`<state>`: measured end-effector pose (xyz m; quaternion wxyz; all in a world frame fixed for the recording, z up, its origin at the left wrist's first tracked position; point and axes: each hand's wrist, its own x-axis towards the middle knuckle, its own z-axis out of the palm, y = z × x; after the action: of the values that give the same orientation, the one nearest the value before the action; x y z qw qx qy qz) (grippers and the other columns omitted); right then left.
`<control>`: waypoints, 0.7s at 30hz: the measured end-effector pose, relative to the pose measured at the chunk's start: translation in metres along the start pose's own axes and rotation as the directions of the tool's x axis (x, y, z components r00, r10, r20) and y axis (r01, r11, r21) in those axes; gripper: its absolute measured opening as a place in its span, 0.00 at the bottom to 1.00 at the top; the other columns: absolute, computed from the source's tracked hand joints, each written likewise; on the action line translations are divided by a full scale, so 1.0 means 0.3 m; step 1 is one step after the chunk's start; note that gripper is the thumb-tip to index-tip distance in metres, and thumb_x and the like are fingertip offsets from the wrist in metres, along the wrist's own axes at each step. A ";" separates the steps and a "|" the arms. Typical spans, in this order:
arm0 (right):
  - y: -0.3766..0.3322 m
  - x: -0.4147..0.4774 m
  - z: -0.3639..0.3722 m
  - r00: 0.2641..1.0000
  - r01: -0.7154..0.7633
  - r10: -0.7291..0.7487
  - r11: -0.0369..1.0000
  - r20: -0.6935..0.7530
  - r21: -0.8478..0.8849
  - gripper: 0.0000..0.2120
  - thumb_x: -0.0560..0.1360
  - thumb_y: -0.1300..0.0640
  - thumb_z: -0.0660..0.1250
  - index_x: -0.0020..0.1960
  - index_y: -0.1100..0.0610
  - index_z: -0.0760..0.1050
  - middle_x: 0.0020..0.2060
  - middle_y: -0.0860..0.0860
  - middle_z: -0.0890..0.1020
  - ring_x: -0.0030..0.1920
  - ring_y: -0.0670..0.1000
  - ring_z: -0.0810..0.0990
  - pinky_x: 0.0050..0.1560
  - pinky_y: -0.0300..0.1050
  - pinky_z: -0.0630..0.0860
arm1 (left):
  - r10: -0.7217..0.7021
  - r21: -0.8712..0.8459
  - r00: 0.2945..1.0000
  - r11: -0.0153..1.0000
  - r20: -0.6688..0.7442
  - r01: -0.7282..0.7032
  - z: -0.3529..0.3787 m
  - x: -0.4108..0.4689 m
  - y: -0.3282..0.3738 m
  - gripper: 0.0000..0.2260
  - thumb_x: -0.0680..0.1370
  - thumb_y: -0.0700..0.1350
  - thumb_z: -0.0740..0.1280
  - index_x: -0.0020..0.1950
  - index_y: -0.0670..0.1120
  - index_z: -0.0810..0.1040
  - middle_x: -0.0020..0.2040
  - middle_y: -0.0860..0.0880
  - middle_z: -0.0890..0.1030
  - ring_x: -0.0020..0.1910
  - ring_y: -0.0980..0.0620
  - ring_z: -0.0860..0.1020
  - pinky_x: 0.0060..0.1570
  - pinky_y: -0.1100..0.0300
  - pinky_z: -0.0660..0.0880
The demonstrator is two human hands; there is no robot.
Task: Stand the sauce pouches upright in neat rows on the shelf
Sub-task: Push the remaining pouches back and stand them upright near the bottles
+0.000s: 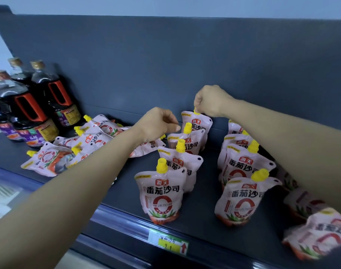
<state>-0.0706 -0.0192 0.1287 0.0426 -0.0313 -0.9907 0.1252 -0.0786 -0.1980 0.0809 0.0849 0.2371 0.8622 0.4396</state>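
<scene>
Pink sauce pouches with yellow caps stand on a dark shelf [127, 183] in two rows running front to back. The middle row starts at the front pouch [162, 195]; the right row starts at another [239, 200]. My right hand [210, 100] pinches the yellow cap of the rearmost pouch [199, 123] in the middle row, which stands upright near the back panel. My left hand [158, 123] hovers just left of the cap of the pouch in front of it [187, 142], fingers curled with nothing between them. A pile of pouches [68, 152] lies flat at the left.
Dark sauce bottles with red handles [35, 105] stand at the shelf's far left. More pouches [317, 235] lie or lean, blurred, at the right front. A yellow price tag [168, 242] sits on the shelf's front rail. The grey back panel [165, 65] closes the rear.
</scene>
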 end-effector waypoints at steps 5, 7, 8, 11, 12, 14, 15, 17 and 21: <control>-0.031 -0.023 -0.026 0.985 0.173 -0.169 0.980 0.044 -0.098 0.18 0.75 0.56 0.68 0.64 0.58 0.75 0.61 0.57 0.79 0.61 0.58 0.77 0.62 0.53 0.74 | 0.120 0.221 0.980 0.972 -0.157 -0.084 -0.036 -0.041 0.029 0.11 0.74 0.43 0.69 0.55 0.44 0.76 0.49 0.46 0.79 0.41 0.51 0.76 0.47 0.56 0.74; -0.050 -0.028 -0.036 0.975 0.221 -0.222 0.959 0.018 -0.176 0.21 0.75 0.54 0.67 0.66 0.57 0.72 0.63 0.56 0.77 0.62 0.59 0.75 0.61 0.54 0.74 | 0.217 0.384 0.953 0.915 -0.210 -0.124 -0.057 -0.061 0.047 0.15 0.74 0.44 0.69 0.59 0.43 0.75 0.55 0.45 0.77 0.51 0.49 0.76 0.54 0.57 0.72; -0.064 -0.030 -0.042 0.969 0.242 -0.247 0.948 0.001 -0.209 0.21 0.75 0.54 0.67 0.67 0.57 0.72 0.63 0.56 0.77 0.63 0.59 0.74 0.60 0.54 0.74 | 0.259 0.453 0.939 0.882 -0.228 -0.133 -0.071 -0.071 0.057 0.16 0.74 0.44 0.69 0.60 0.43 0.74 0.57 0.44 0.77 0.55 0.47 0.75 0.57 0.55 0.71; -0.118 -0.036 -0.059 0.946 0.291 -0.318 0.917 -0.061 -0.273 0.22 0.75 0.53 0.67 0.66 0.58 0.71 0.62 0.57 0.76 0.62 0.61 0.74 0.59 0.56 0.74 | 0.339 0.607 0.904 0.786 -0.262 -0.119 -0.127 -0.097 0.081 0.19 0.73 0.46 0.69 0.63 0.43 0.72 0.60 0.43 0.75 0.60 0.43 0.72 0.61 0.48 0.68; -0.139 -0.039 -0.066 0.939 0.298 -0.334 0.909 -0.083 -0.290 0.22 0.75 0.53 0.67 0.66 0.59 0.71 0.61 0.58 0.76 0.61 0.61 0.74 0.58 0.56 0.74 | 0.362 0.646 0.891 0.756 -0.273 -0.109 -0.148 -0.107 0.085 0.20 0.73 0.46 0.69 0.64 0.43 0.72 0.61 0.43 0.74 0.60 0.43 0.72 0.61 0.48 0.67; -0.188 -0.041 -0.082 0.923 0.302 -0.361 0.894 -0.131 -0.332 0.22 0.75 0.52 0.67 0.66 0.59 0.71 0.61 0.58 0.76 0.61 0.61 0.73 0.58 0.55 0.73 | 0.411 0.708 0.862 0.701 -0.296 -0.091 -0.193 -0.129 0.090 0.22 0.73 0.48 0.70 0.65 0.44 0.71 0.62 0.43 0.73 0.61 0.42 0.71 0.61 0.50 0.64; -0.214 -0.040 -0.090 0.916 0.301 -0.371 0.888 -0.153 -0.348 0.22 0.75 0.52 0.67 0.65 0.60 0.71 0.61 0.58 0.76 0.61 0.61 0.73 0.58 0.55 0.73 | 0.435 0.731 0.847 0.677 -0.306 -0.084 -0.218 -0.141 0.090 0.23 0.72 0.48 0.70 0.65 0.44 0.70 0.62 0.43 0.73 0.61 0.42 0.71 0.61 0.50 0.63; -0.271 -0.037 -0.102 0.903 0.300 -0.385 0.884 -0.192 -0.359 0.21 0.75 0.52 0.67 0.65 0.60 0.71 0.61 0.58 0.75 0.62 0.61 0.73 0.59 0.55 0.72 | 0.477 0.764 0.817 0.642 -0.324 -0.072 -0.270 -0.169 0.085 0.24 0.72 0.48 0.70 0.65 0.43 0.70 0.63 0.42 0.72 0.61 0.41 0.70 0.61 0.51 0.62; -0.397 -0.020 -0.101 0.877 0.298 -0.413 0.867 -0.244 -0.399 0.20 0.76 0.52 0.67 0.64 0.61 0.71 0.59 0.58 0.76 0.60 0.61 0.73 0.57 0.54 0.71 | 0.547 0.808 0.771 0.585 -0.327 -0.072 -0.383 -0.228 0.042 0.24 0.71 0.47 0.71 0.64 0.41 0.71 0.62 0.41 0.73 0.60 0.39 0.70 0.62 0.50 0.61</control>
<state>-0.0679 -0.1274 0.1872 0.2200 0.1271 -0.9647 -0.0696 -0.0555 -0.3074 0.1556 -0.3532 0.2685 0.8912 0.0942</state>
